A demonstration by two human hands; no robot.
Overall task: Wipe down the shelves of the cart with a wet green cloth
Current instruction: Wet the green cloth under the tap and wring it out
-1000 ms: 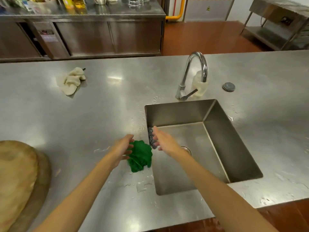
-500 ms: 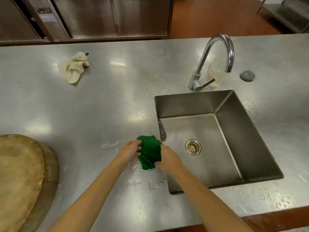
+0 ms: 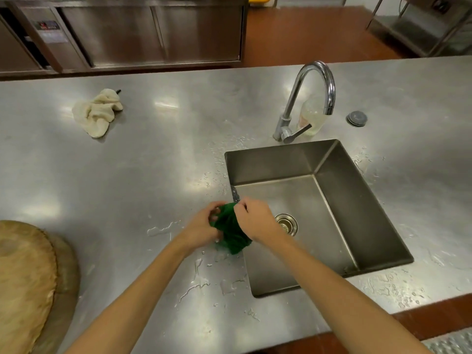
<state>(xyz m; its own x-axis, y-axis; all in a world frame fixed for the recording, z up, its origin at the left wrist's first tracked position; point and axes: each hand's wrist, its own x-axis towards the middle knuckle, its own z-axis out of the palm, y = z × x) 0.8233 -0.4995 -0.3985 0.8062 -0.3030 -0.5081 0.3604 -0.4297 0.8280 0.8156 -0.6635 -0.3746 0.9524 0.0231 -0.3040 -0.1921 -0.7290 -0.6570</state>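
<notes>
Both hands gripped the green cloth [image 3: 231, 231] between them, the left hand [image 3: 201, 227] and right hand [image 3: 256, 219] each curled round a bunched end, right at the near-left rim of the sink [image 3: 357, 213]. Puddles lay on the table [image 3: 127, 175] just beneath the hands.

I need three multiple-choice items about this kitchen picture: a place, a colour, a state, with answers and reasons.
1. Where is the green cloth? A. On a hook. B. Between the left hand and right hand, at the left rim of the sink. C. In a bucket.
2. What colour is the rag on the counter? A. Blue. B. Red. C. Cream.
3. How is the sink? A. Drained, drain showing. B. Full of water. C. Covered.
Answers: 1 B, both hands grip it; 2 C, it looks pale cream; 3 A, the drain lies bare.
</notes>
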